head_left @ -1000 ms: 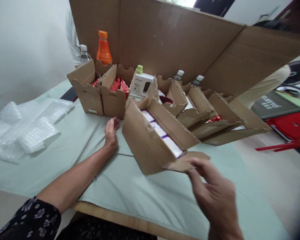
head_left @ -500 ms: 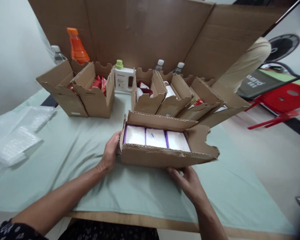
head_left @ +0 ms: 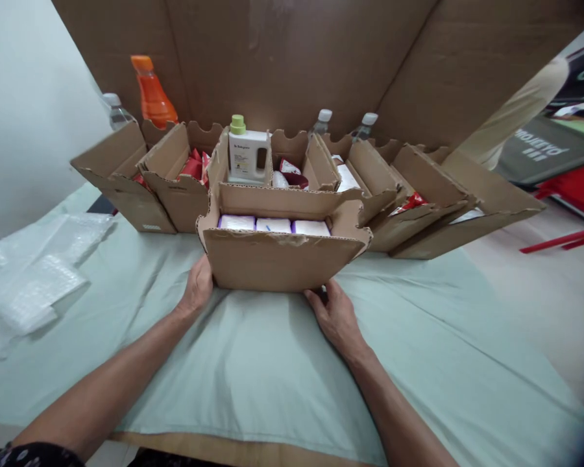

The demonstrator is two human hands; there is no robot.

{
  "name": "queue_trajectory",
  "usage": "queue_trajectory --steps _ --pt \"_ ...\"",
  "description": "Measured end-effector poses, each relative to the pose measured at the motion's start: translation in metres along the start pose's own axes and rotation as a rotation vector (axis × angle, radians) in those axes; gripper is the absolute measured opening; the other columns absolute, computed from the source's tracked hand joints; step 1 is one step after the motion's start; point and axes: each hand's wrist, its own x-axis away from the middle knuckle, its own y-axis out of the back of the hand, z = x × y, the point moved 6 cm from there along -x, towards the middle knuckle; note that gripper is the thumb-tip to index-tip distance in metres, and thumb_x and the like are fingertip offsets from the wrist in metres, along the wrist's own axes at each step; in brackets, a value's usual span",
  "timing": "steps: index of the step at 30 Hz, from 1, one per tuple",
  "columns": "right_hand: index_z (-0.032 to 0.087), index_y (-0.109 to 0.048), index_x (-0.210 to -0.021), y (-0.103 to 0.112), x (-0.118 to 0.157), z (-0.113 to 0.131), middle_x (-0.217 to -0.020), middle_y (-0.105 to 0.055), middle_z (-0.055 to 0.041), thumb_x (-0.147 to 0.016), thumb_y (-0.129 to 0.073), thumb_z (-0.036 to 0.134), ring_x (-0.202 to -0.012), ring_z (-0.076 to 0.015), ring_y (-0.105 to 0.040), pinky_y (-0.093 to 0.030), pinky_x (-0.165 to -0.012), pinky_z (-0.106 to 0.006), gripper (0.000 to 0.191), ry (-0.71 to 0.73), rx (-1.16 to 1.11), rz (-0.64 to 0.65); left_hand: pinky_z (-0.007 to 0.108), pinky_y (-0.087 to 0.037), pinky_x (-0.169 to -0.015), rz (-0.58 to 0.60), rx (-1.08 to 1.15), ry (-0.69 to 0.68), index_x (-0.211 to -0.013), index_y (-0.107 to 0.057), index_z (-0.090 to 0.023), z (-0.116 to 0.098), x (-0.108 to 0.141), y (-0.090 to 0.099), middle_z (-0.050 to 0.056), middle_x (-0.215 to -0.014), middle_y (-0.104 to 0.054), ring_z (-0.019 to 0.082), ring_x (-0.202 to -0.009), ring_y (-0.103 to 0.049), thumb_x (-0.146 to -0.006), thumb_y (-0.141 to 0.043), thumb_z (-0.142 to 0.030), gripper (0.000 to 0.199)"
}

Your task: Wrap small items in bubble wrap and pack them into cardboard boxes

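Observation:
Between my hands is an open cardboard box (head_left: 282,263) with three white, purple-edged packs (head_left: 273,225) side by side inside. My left hand (head_left: 199,283) grips the box's lower left side, its fingertips hidden behind the cardboard. Low at the box's right end, my right hand (head_left: 335,312) holds the bottom edge, thumb in front and the other fingers partly underneath. The box stands close in front of the row of other boxes and covers the lower part of a white bottle with a green cap (head_left: 246,154).
Cardboard boxes with red packets (head_left: 193,166) stand at the left; more boxes (head_left: 431,188) line the right. Behind them are an orange bottle (head_left: 154,97), clear bottles (head_left: 321,122) and a tall cardboard panel (head_left: 292,65). Bubble wrap (head_left: 39,279) lies on the left of the cloth.
Both hands have pushed the box of white packs away from me and a little left, toward the row. The box now appears more upright, and the view has shifted.

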Motion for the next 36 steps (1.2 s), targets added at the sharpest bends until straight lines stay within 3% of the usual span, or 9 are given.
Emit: queue_trajectory --steps 6,10,15,21,27,30,32,34,36 --pt "0.018 -0.069 -0.108 0.002 0.009 -0.007 -0.120 -0.073 -0.0161 -0.092 -0.050 0.030 -0.111 -0.0320 -0.065 -0.052 -0.095 -0.048 0.027 0.143 0.249 -0.028 0.040 -0.056 -0.084 0.011 -0.122 -0.036 -0.086 -0.068 -0.018 0.019 -0.002 -0.001 0.007 -0.084 -0.072 0.026 -0.086 -0.065 -0.086 -0.049 -0.038 0.028" --pt "0.013 -0.065 -0.128 -0.010 0.023 0.001 -0.137 -0.066 -0.0213 -0.099 -0.048 0.042 -0.131 -0.0382 -0.056 -0.047 -0.103 -0.055 0.044 0.185 0.493 0.020 0.053 -0.047 -0.106 0.159 -0.468 -0.227 -0.100 -0.072 -0.017 0.018 0.005 -0.002 0.015 -0.109 -0.075 0.034 -0.113 -0.066 -0.086 -0.046 -0.025 0.031" --pt "0.009 -0.048 -0.151 -0.019 0.069 0.014 -0.156 -0.051 -0.0250 -0.102 -0.044 0.049 -0.146 -0.0410 -0.044 -0.037 -0.115 -0.060 0.063 0.275 0.592 0.079 0.065 -0.022 -0.123 0.362 -0.926 -0.387 -0.143 -0.057 -0.014 0.017 0.076 0.020 0.022 -0.158 -0.050 0.041 -0.149 -0.041 -0.096 -0.050 -0.038 0.054" --pt "0.021 -0.052 -0.152 -0.027 0.143 0.058 -0.164 -0.044 -0.0191 -0.099 -0.055 0.041 -0.151 -0.0399 -0.040 -0.035 -0.118 -0.060 0.057 0.506 0.548 0.285 0.064 -0.008 -0.127 0.579 -1.030 -0.518 -0.157 -0.044 -0.024 -0.003 0.176 0.050 0.016 -0.170 -0.034 0.040 -0.157 -0.027 -0.098 -0.057 -0.053 0.067" --pt "0.028 -0.070 -0.132 -0.012 0.188 0.085 -0.148 -0.064 -0.0082 -0.094 -0.059 0.024 -0.141 -0.0312 -0.055 -0.045 -0.114 -0.053 0.039 0.651 0.251 0.428 0.062 -0.018 -0.128 0.661 -0.871 -0.627 -0.155 -0.047 -0.025 -0.019 0.229 0.076 0.012 -0.166 -0.042 0.037 -0.155 -0.035 -0.094 -0.065 -0.041 0.066" --pt "0.026 -0.077 -0.100 0.007 0.183 0.085 -0.111 -0.081 -0.0056 -0.097 -0.053 0.020 -0.114 -0.0252 -0.073 -0.058 -0.099 -0.045 0.025 0.540 -0.035 0.465 0.056 -0.038 -0.121 0.685 -0.672 -0.577 -0.139 -0.064 -0.025 -0.030 0.226 0.086 0.011 -0.148 -0.063 0.033 -0.141 -0.055 -0.094 -0.064 -0.032 0.045" --pt "0.026 -0.077 -0.095 0.015 0.165 0.084 -0.096 -0.082 -0.0045 -0.099 -0.051 0.020 -0.100 -0.0230 -0.077 -0.062 -0.090 -0.041 0.026 0.462 -0.113 0.413 0.048 -0.051 -0.109 0.624 -0.535 -0.549 -0.124 -0.072 -0.024 -0.039 0.206 0.084 0.009 -0.122 -0.077 0.028 -0.121 -0.068 -0.095 -0.060 -0.024 0.031" --pt "0.026 -0.077 -0.109 0.010 0.141 0.086 -0.109 -0.081 -0.0067 -0.099 -0.053 0.022 -0.109 -0.0253 -0.075 -0.062 -0.093 -0.044 0.026 0.454 -0.034 0.337 0.045 -0.056 -0.101 0.517 -0.475 -0.580 -0.119 -0.074 -0.023 -0.049 0.178 0.071 0.009 -0.108 -0.079 0.026 -0.111 -0.071 -0.096 -0.057 -0.018 0.029" --pt "0.025 -0.071 -0.130 -0.009 0.116 0.092 -0.135 -0.072 -0.0110 -0.098 -0.056 0.027 -0.131 -0.0301 -0.065 -0.057 -0.103 -0.051 0.036 0.498 0.134 0.324 0.049 -0.051 -0.108 0.475 -0.539 -0.629 -0.127 -0.072 -0.021 -0.051 0.154 0.045 0.014 -0.129 -0.073 0.031 -0.129 -0.062 -0.097 -0.058 -0.023 0.033"
